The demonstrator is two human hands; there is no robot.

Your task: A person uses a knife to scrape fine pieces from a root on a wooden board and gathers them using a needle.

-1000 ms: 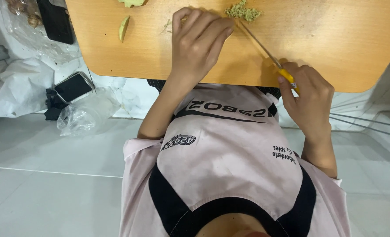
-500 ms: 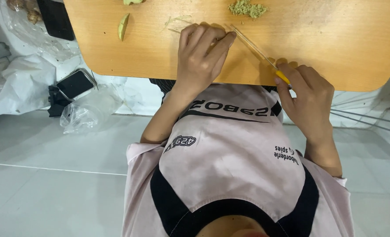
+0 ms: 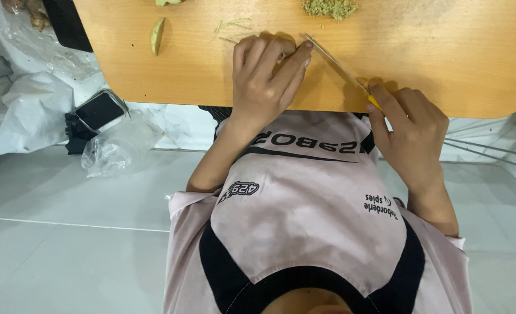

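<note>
On the wooden cutting board our knife lies slantwise, its blade tip pointing away toward the chopped green pile and its yellow handle gripped in our right hand. Our left hand rests just beside the blade, fingers curled down. A crumpled clear plastic bag lies on the floor, lower left.

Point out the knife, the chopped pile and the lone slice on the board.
knife [image 3: 334, 61], head view, mid-blade.
chopped pile [image 3: 329, 7], head view, its centre.
lone slice [image 3: 157, 36], head view, its middle.
</note>
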